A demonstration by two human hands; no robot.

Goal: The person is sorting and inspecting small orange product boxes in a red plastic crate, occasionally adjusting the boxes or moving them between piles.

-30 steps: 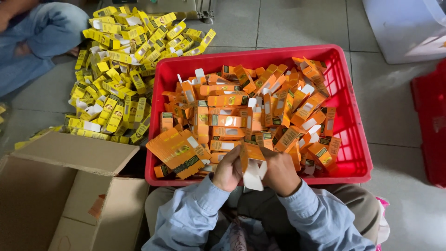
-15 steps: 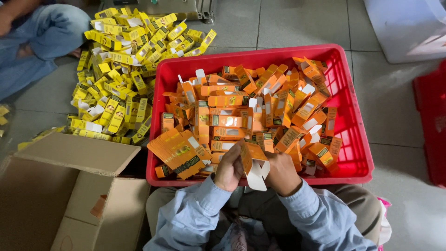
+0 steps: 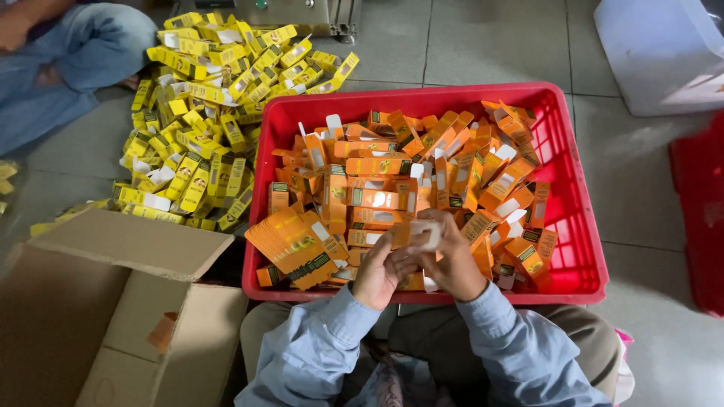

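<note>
A small orange carton sits right between the two hands, raised just above the near rim of the red crate. Its pale flap end shows at the fingertips. The left hand is curled around the carton's lower left side, fingers closed on it. The right hand is folded over the carton from the right, thumb and fingers pressing at its white end. Both hands grip the same carton; light blue sleeves run back from the wrists to the person's lap.

Just left of the left hand, a fanned stack of flat orange cartons leans in the crate's near corner. Beyond the hands, the crate holds a loose heap of folded orange cartons, lying at all angles.

Nearer and well to the left of the hands stands an open cardboard box, flaps spread. Farther left and beyond the crate, a pile of yellow cartons spreads over the grey tiled floor. At the far left, another person's blue-jeaned leg rests beside that pile. To the far right, a white container stands on the tiles.
</note>
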